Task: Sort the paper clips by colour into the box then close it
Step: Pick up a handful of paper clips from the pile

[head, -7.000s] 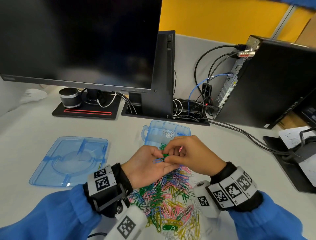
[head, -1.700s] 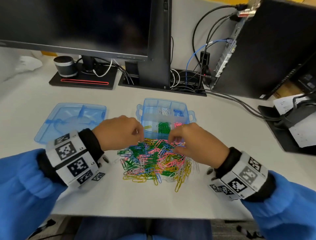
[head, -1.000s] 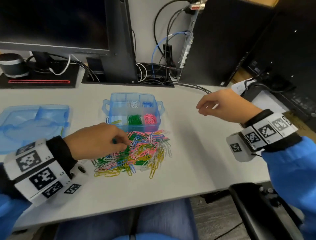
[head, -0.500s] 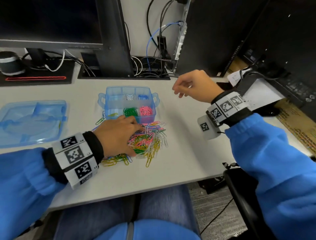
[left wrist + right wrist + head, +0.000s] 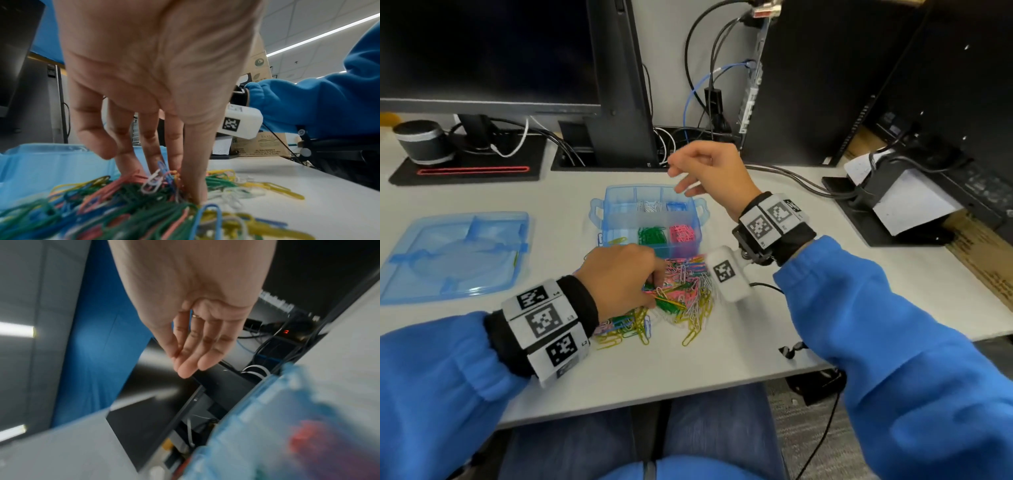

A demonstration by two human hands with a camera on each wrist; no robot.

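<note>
The heap of paper clips (image 5: 674, 301) lies on the table (image 5: 774, 308) just near of the open box (image 5: 616, 219). The left hand (image 5: 619, 277) is pressed into it, fingers (image 5: 193, 170) spread; whether a clip is pinched cannot be told. The right hand (image 5: 709, 171) hangs released over the box's far right corner, so the left is nearer.

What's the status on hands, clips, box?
Left hand down in the clip pile, fingers straight. Right hand empty, above the box. Box open, part sorted; lid off at left. Nothing blocking.
</note>
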